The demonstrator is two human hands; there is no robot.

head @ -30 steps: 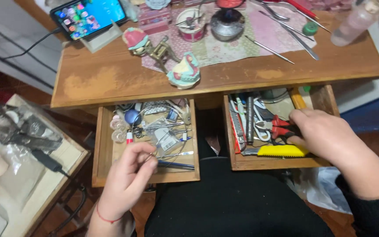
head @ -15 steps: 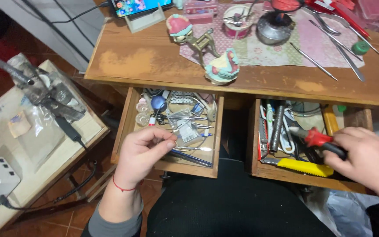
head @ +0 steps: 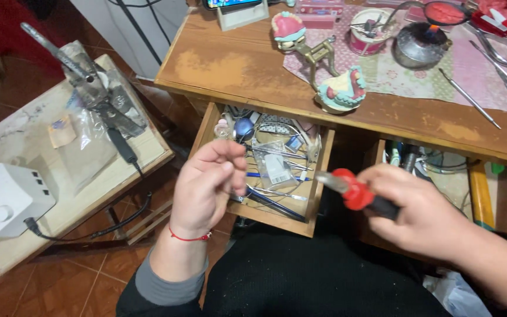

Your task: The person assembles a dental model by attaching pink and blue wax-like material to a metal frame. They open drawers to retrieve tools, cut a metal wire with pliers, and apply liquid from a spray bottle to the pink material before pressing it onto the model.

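My right hand [head: 423,211] grips a tool with a red and black handle [head: 356,192], its blurred metal tip pointing left toward my left hand. My left hand [head: 209,185] is raised over the left open drawer [head: 265,161], fingers curled together as if pinching something small; what it holds is too small to tell. Both hands hover above my lap in front of the wooden desk [head: 230,64]. The left drawer is full of small tools, wires and plastic packets. The right open drawer [head: 470,182] lies partly behind my right hand.
On the desk stand dental jaw models [head: 341,88], a metal pot [head: 421,44], a round pink tin [head: 368,32] and several long metal instruments [head: 470,97] on a patterned cloth. To the left, a side table [head: 42,147] carries a white device [head: 4,196], plastic bags and a cabled handpiece.
My right hand has lifted the red-handled tool out of the right drawer and brought it left. My left hand rose from the left drawer with fingers pinched. The view shifted left.
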